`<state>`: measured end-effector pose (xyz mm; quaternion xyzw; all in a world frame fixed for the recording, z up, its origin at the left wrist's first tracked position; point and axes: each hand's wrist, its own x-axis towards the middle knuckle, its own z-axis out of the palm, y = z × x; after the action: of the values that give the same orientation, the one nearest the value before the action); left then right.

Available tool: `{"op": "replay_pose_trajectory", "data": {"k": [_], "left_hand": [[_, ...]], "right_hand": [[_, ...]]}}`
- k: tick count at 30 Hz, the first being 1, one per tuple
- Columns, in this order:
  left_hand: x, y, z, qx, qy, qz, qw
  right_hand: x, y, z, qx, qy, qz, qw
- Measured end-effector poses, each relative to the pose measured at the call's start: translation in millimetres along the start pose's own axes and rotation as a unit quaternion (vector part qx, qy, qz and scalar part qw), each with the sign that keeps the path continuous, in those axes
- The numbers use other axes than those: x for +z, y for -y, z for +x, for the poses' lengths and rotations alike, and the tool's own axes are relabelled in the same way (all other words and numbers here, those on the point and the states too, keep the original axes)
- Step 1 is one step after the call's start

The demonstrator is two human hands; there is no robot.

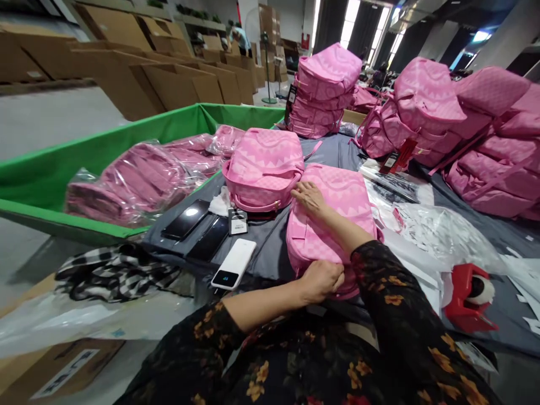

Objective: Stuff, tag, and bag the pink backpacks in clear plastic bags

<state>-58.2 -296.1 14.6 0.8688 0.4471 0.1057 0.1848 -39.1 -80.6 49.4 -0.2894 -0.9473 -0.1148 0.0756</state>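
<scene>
Hands: two in play, at three and between four and five o'clock
Front backpacks: two, yes, two, twelve and between three and four
Dark phones: a pair here, between eight and nine
White power bank: just one, seven o'clock
Tape dispenser: one, there at four
Green bin: a single, between nine and ten
Stacked backpacks: too overlapped to count, one o'clock

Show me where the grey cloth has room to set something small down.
Bare grey cloth shows between the white device and the nearest pink backpack, and behind that backpack, before the tall backpack stack. The right is crowded with clear plastic, a red tape dispenser and more backpacks.
</scene>
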Motion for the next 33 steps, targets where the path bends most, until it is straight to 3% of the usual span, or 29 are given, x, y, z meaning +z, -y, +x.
{"op": "replay_pose_trajectory", "data": {"k": [2,6,9,11,14,16,18,21,23,24,26,29,31,33], "left_hand": [[-6.9,-1.0,22.7,-0.041,-0.012,-0.028,0.999],[-18.6,9.8,31.1,-0.073,-0.044,-0.069,0.994],[-8.7,-1.0,24.2,-0.012,-0.054,-0.018,0.998],[0.0,-12.3,18.7,0.078,-0.066,0.043,0.994],[1.1,-15.0,15.6,0.212,-0.123,0.128,0.961],[-5.9,-4.7,20.5,0.229,-0.136,0.182,0.946],[-12.8,9.1,27.6,0.211,-0.087,0.236,0.945],[-12.8,22.6,28.3,0.218,0.016,0.286,0.933],[-6.6,24.5,18.9,0.234,0.035,0.298,0.925],[-3.4,24.5,12.8,0.242,0.033,0.3,0.922],[-0.6,25.9,2.7,0.262,0.025,0.3,0.917],[-9.9,35.0,3.6,0.273,0.017,0.298,0.915],[-19.2,42.6,13.9,0.251,-0.021,0.293,0.923],[-22.5,45.9,23.2,0.233,-0.091,0.275,0.928]], "right_hand": [[-22.8,-1.5,-43.6,0.021,-0.033,0.037,0.999],[-53.6,7.0,-180.3,-0.057,-0.082,0.096,0.99],[-38.9,37.3,-260.6,0.006,-0.142,0.055,0.988],[-17.8,61.6,-284.5,0.059,-0.214,0.029,0.975],[7.8,92.3,-292.1,0.126,-0.332,0.061,0.933],[15.2,105.3,-295.1,0.189,-0.381,0.129,0.896],[17.1,107.4,-304.6,0.281,-0.398,0.204,0.849],[17.6,80.1,-322.8,0.443,-0.405,0.268,0.753],[17.5,43.6,-322.8,0.506,-0.412,0.286,0.702],[16.9,22.8,-316.2,0.514,-0.416,0.294,0.69],[15.1,-18.6,-290.3,0.51,-0.411,0.305,0.692],[13.9,-68.8,-242.1,0.522,-0.346,0.278,0.728],[16.6,-87.0,-225.4,0.55,-0.265,0.273,0.743],[23.0,-84.9,-231.3,0.569,-0.215,0.27,0.746]]}}
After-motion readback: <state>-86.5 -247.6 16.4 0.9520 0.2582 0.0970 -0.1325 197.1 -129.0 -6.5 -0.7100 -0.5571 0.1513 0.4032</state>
